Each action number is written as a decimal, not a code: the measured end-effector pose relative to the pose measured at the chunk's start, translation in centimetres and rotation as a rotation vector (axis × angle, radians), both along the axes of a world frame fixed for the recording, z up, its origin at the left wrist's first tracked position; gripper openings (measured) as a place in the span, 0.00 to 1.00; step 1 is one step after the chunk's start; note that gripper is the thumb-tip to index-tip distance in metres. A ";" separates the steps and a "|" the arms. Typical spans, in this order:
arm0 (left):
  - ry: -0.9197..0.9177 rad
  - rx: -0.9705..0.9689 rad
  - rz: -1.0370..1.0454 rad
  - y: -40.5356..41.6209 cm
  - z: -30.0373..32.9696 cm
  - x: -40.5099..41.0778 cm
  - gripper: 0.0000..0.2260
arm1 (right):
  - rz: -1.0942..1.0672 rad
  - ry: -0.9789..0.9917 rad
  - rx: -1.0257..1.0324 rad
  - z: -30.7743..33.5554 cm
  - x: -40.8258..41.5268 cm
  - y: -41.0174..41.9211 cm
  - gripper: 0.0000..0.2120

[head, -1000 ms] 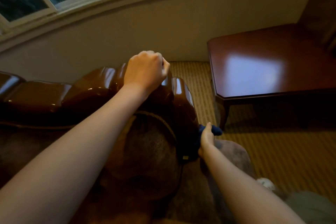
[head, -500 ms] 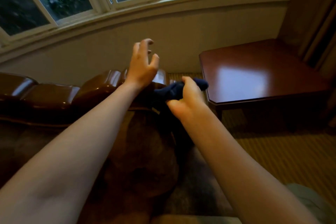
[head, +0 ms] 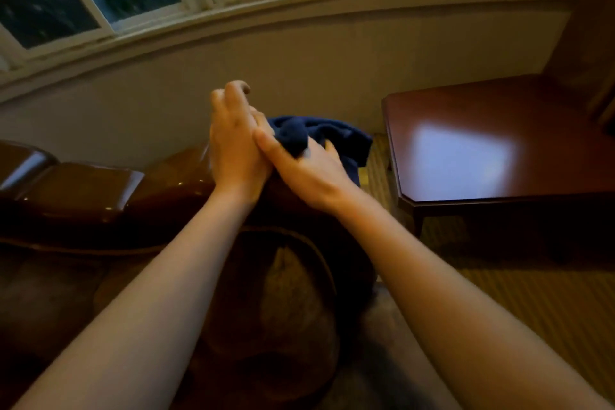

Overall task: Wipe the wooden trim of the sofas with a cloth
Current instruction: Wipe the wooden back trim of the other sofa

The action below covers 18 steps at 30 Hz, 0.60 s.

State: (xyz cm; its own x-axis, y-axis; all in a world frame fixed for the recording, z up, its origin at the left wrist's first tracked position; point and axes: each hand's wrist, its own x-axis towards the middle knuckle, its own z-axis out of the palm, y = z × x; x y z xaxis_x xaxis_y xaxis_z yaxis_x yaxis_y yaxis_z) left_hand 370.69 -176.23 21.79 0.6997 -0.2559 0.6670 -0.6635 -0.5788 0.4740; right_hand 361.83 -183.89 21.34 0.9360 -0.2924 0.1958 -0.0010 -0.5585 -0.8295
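Bunching the cloth (head: 319, 140) in our right hand (head: 307, 173), with our left hand (head: 233, 150) pressed against it, fingers loose, we hover above the wooden trim (head: 100, 190), which runs leftward, nearer our left.

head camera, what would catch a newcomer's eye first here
Two bare hands meet mid-frame over the sofa's glossy wooden trim: the right hand grips a dark blue cloth, the left hand pressed against it with fingers loosely spread. At right, a polished side table reflects the window light.
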 end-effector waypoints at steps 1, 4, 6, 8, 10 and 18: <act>0.071 -0.001 0.045 -0.1 0.2 0.3 0.14 | 0.022 0.064 -0.036 0.7 1.0 -0.3 0.26; 0.225 0.073 0.172 -0.6 0.7 0.7 0.16 | 0.008 0.249 0.017 0.5 5.2 -2.3 0.36; 0.193 0.157 0.176 -0.7 0.7 0.3 0.15 | -0.021 0.255 0.285 -0.6 6.7 -4.0 0.38; 0.179 0.194 0.180 -0.7 0.8 -0.2 0.13 | -0.053 0.202 0.647 -2.9 6.4 -6.1 0.29; 0.180 0.229 0.184 -0.7 0.7 -0.1 0.10 | -0.152 0.188 0.813 -6.4 4.4 -7.8 0.23; 0.165 0.265 0.188 -0.9 0.8 -0.2 0.11 | -0.432 0.216 0.952 -16.9 -2.4 -6.3 0.39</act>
State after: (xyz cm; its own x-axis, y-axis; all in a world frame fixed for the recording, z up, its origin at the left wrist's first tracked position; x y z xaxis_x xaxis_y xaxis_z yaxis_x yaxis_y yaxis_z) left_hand 370.52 -177.14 22.55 0.8435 -0.2613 0.4692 -0.4610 -0.8005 0.3830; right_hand 359.46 -190.16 4.47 0.7042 -0.5526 -0.4458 -0.2431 0.4022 -0.8827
